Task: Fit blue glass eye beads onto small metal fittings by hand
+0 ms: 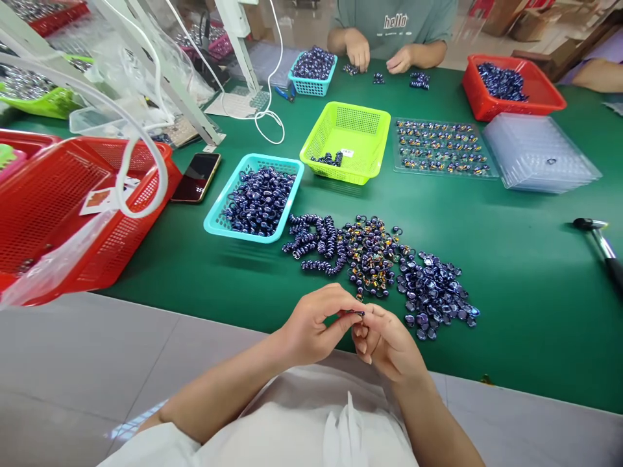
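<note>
My left hand and my right hand meet at the front edge of the table. Both pinch a small dark shiny piece between thumb and fingertips; most of it is hidden. Just beyond lies a pile of dark ring-like pieces with orange bits. To its left are rows of stacked dark blue rings. On its right spreads a heap of flat, glossy dark blue caps.
A blue basket holds dark rings; a lime basket holds a few. Nearby are a phone, red baskets, a filled clear tray, stacked trays and a hammer. Opposite, a co-worker's hands handle pieces.
</note>
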Demonstrator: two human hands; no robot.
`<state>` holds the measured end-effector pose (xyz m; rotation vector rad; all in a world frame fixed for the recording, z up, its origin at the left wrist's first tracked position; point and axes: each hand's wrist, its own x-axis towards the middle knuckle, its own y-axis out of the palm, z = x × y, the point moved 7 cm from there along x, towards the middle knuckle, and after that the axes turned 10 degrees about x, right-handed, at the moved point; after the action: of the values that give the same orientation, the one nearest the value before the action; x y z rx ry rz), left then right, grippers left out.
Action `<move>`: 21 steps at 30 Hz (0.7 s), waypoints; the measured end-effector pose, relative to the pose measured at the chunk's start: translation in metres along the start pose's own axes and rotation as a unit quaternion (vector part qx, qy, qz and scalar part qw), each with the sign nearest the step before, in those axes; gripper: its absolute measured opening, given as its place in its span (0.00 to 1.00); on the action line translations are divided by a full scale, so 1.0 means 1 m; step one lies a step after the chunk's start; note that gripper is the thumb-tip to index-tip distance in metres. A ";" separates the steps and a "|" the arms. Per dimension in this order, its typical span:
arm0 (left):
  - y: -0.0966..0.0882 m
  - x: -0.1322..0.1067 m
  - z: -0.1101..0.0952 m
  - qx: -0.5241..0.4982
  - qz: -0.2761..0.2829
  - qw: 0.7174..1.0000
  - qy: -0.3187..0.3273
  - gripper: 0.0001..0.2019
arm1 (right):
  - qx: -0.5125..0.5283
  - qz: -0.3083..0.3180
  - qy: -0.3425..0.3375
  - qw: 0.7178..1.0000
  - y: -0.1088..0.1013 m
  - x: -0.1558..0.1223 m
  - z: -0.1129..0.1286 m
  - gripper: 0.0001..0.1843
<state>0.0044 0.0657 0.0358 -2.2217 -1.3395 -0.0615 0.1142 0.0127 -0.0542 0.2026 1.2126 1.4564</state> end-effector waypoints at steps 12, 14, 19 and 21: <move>-0.005 -0.003 -0.010 -0.016 0.100 0.993 0.059 0.14 | -0.007 0.070 0.110 0.991 0.006 0.004 -0.014 0.17; -0.009 -0.004 -0.009 -0.018 0.075 0.995 0.063 0.15 | -0.009 0.078 0.104 0.991 0.008 0.004 -0.015 0.17; -0.010 -0.009 0.013 -0.018 -0.015 0.997 -0.080 0.07 | -0.113 0.000 -0.168 0.979 0.003 -0.002 0.016 0.06; -0.005 -0.014 0.027 -0.059 -0.032 0.980 -0.189 0.06 | -0.248 -0.031 -0.343 0.906 0.007 -0.017 0.034 0.04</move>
<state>-0.0130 0.0686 0.0105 -2.3709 -1.6448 0.2781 0.1396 0.0189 -0.0251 0.2892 0.2622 1.4128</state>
